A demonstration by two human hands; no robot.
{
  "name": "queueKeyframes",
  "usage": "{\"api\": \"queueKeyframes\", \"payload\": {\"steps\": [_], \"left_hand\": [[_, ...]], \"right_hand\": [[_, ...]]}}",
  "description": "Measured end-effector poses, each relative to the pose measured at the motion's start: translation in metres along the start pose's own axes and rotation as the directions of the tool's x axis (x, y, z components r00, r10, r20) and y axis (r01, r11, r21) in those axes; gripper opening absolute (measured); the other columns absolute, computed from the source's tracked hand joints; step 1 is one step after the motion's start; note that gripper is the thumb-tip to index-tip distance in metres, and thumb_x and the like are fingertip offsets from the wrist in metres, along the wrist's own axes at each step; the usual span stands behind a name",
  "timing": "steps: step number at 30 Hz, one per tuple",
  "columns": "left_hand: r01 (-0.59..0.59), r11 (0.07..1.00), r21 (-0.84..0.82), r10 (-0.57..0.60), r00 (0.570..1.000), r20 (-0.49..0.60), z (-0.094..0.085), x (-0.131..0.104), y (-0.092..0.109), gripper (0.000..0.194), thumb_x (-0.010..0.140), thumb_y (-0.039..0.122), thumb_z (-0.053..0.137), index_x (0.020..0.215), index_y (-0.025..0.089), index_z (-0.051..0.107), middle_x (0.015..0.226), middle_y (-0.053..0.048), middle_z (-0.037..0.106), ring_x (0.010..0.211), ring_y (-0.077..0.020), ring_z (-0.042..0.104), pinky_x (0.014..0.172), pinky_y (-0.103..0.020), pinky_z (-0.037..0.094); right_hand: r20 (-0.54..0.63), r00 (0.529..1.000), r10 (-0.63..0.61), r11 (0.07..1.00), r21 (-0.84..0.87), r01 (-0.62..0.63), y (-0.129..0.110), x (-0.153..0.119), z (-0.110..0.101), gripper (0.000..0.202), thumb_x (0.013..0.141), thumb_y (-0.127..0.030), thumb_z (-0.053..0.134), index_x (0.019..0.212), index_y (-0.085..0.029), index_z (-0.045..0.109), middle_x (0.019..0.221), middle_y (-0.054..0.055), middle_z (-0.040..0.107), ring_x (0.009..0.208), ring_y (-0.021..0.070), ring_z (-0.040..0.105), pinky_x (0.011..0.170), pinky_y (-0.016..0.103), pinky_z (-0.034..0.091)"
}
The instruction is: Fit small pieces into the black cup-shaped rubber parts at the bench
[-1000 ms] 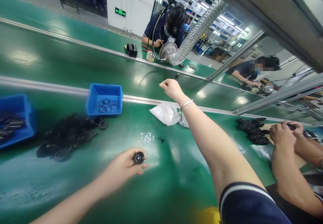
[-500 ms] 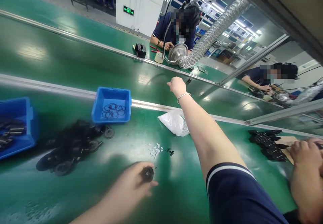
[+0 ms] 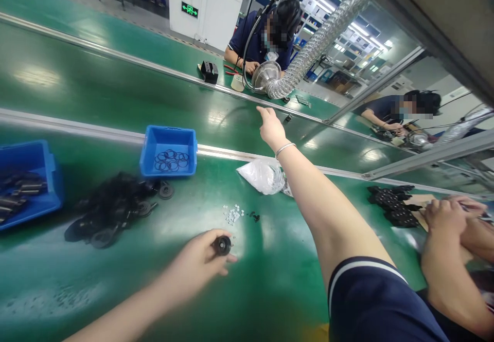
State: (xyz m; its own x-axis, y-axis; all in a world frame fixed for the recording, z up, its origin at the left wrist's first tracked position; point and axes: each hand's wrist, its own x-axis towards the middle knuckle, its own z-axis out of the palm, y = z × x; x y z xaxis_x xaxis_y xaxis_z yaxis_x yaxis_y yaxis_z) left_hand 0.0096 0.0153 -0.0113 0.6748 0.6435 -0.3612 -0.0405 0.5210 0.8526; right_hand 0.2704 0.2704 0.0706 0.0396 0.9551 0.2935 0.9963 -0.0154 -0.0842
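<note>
My left hand is closed around a black round cylindrical part, its ringed end turned toward me. It is held above the green bench, near small white pieces and small black pieces. My right hand reaches far forward over the green strip beyond the metal rail, one finger stretched out and nothing visible in it. Just right of that hand lies a small dark piece. Below my right wrist is a clear plastic bag with white contents.
A blue bin holds thin black rings. Another blue bin has dark cylinders, beside a pile of black parts. At right, a co-worker's arms are near black parts. Another person sits opposite, behind a duct.
My right hand's finger has stretched out from a more curled shape. My left hand still holds the black part. The whole view has shifted slightly.
</note>
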Motion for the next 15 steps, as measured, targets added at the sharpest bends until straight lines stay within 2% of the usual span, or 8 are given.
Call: {"api": "queueKeyframes", "payload": {"steps": [4, 5, 7, 9, 11, 12, 13, 15], "left_hand": [[-0.021, 0.999, 0.025, 0.021, 1.000, 0.020, -0.001, -0.002, 0.000, 0.032, 0.082, 0.024, 0.059, 0.111, 0.019, 0.049, 0.109, -0.009, 0.057, 0.103, -0.0286, 0.065, 0.077, -0.037, 0.055], [-0.025, 0.999, 0.033, 0.024, 0.999, 0.024, -0.001, -0.002, 0.000, 0.032, 0.081, 0.025, 0.059, 0.111, 0.019, 0.049, 0.109, -0.009, 0.057, 0.103, -0.0288, 0.065, 0.077, -0.037, 0.055], [-0.035, 0.998, 0.045, 0.034, 0.999, 0.025, 0.000, -0.003, 0.000, 0.032, 0.081, 0.027, 0.059, 0.111, 0.019, 0.049, 0.109, -0.009, 0.057, 0.104, -0.0291, 0.065, 0.077, -0.037, 0.055], [-0.040, 0.998, 0.053, 0.039, 0.999, 0.019, 0.000, -0.003, 0.000, 0.033, 0.081, 0.028, 0.060, 0.111, 0.019, 0.049, 0.111, -0.010, 0.057, 0.103, -0.0293, 0.065, 0.076, -0.037, 0.054], [-0.040, 0.997, 0.061, 0.039, 0.999, 0.016, 0.001, -0.003, -0.001, 0.035, 0.081, 0.029, 0.061, 0.112, 0.018, 0.049, 0.113, -0.010, 0.057, 0.102, -0.0293, 0.066, 0.077, -0.037, 0.054], [-0.038, 0.997, 0.061, 0.038, 0.999, 0.014, 0.001, -0.003, -0.001, 0.036, 0.080, 0.030, 0.062, 0.112, 0.018, 0.049, 0.113, -0.011, 0.057, 0.102, -0.0294, 0.066, 0.077, -0.038, 0.054], [-0.034, 0.998, 0.058, 0.034, 0.999, 0.012, 0.002, -0.003, -0.002, 0.037, 0.080, 0.031, 0.063, 0.112, 0.018, 0.049, 0.113, -0.011, 0.057, 0.102, -0.0296, 0.066, 0.078, -0.039, 0.054], [-0.026, 0.999, 0.046, 0.026, 1.000, 0.002, 0.002, -0.003, -0.002, 0.040, 0.079, 0.033, 0.065, 0.112, 0.019, 0.049, 0.114, -0.011, 0.058, 0.102, -0.0297, 0.066, 0.079, -0.039, 0.054]], "right_hand": [[0.013, 0.999, -0.047, 0.950, 0.310, 0.041, -0.009, -0.062, -0.025, 0.025, 0.094, -0.028, 0.044, 0.103, -0.013, 0.061, 0.089, 0.008, 0.065, 0.074, 0.0173, 0.064, 0.072, 0.029, 0.049], [0.022, 0.997, -0.069, 0.920, 0.387, 0.055, -0.012, -0.084, -0.032, 0.024, 0.094, -0.026, 0.042, 0.104, -0.014, 0.061, 0.085, 0.006, 0.065, 0.073, 0.0165, 0.064, 0.069, 0.027, 0.050], [0.006, 0.991, -0.133, 0.875, 0.471, 0.115, -0.019, -0.135, -0.043, 0.021, 0.090, -0.020, 0.050, 0.108, -0.017, 0.059, 0.093, 0.007, 0.064, 0.082, 0.0168, 0.064, 0.068, 0.026, 0.050], [0.097, 0.986, -0.135, 0.853, 0.517, 0.066, -0.027, -0.187, -0.049, 0.014, 0.087, -0.024, 0.058, 0.099, -0.018, 0.061, 0.084, 0.003, 0.064, 0.068, 0.0142, 0.062, 0.062, 0.025, 0.050], [0.275, 0.954, -0.123, 0.826, 0.561, -0.056, -0.035, -0.234, -0.047, 0.015, 0.090, -0.029, 0.055, 0.084, -0.018, 0.063, 0.069, 0.000, 0.061, 0.052, 0.0110, 0.057, 0.055, 0.024, 0.048], [0.334, 0.937, -0.106, 0.805, 0.582, -0.116, -0.038, -0.254, -0.043, 0.015, 0.091, -0.028, 0.054, 0.085, -0.018, 0.062, 0.068, -0.001, 0.060, 0.050, 0.0105, 0.056, 0.052, 0.023, 0.048], [0.365, 0.926, -0.097, 0.788, 0.596, -0.152, -0.040, -0.270, -0.038, 0.014, 0.092, -0.028, 0.053, 0.086, -0.018, 0.062, 0.068, -0.001, 0.060, 0.050, 0.0106, 0.057, 0.051, 0.023, 0.047], [0.335, 0.936, -0.107, 0.783, 0.608, -0.128, -0.046, -0.294, -0.026, 0.009, 0.090, -0.025, 0.057, 0.090, -0.019, 0.063, 0.073, 0.000, 0.061, 0.058, 0.0124, 0.060, 0.056, 0.024, 0.049]]}}
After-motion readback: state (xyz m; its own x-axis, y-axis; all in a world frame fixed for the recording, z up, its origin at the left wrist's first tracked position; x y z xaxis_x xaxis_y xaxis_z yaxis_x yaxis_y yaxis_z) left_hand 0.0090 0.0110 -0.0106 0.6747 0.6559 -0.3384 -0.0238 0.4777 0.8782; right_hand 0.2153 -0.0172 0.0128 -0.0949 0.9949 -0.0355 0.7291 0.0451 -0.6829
